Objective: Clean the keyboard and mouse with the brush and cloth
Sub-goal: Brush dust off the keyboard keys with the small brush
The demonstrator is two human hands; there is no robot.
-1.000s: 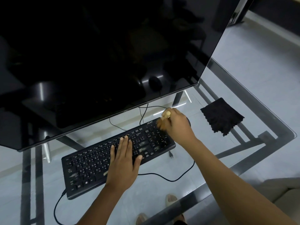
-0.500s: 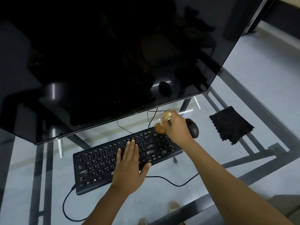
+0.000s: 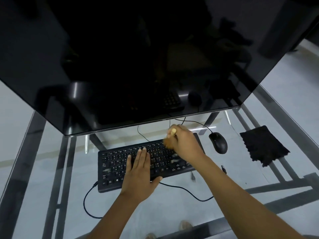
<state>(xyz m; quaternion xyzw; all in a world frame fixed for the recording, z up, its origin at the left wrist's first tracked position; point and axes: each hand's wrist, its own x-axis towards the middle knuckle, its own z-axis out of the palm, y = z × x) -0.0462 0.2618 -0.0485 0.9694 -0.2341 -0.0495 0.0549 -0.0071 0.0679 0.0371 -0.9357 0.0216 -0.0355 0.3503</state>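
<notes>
We're mid-brushing, keyboard stage only.

The left hand [image 3: 139,171] lies flat, fingers straight and together, palm down on the middle of the flat black plastic keyboard [image 3: 114,168]. It looks like a brace to stop the board sliding on the glass-topped counter [image 3: 43,169]. It holds nothing.

The small brush with a pale wooden handle and tan bristles [image 3: 170,141] is on the top rows, right of centre. The bristles are blurred, so we read that as a stroke under way. We can't tell its direction from this one view.

The right hand [image 3: 185,144] has its fingers curled round the brush handle, whose tip sticks up past the knuckles. This hand covers part of the keyboard's right end, so we can't judge the keys under it.

The black corded mouse [image 3: 218,142] sits just beside the keyboard's right end. Nothing touches it, so we judge it not started.

The dark, square, ragged-edged cloth [image 3: 264,145] lies flat on the counter right of the mouse, apart from both hands. We judge the wipe-down not begun.

Our progress call:
- Keyboard brushing: in hand. No dust shows at this resolution, so we can't say which keys are done.
- Left to do: finish the keys, brush the mouse, wipe both with the cloth.

We'd put it at well under half.
</notes>
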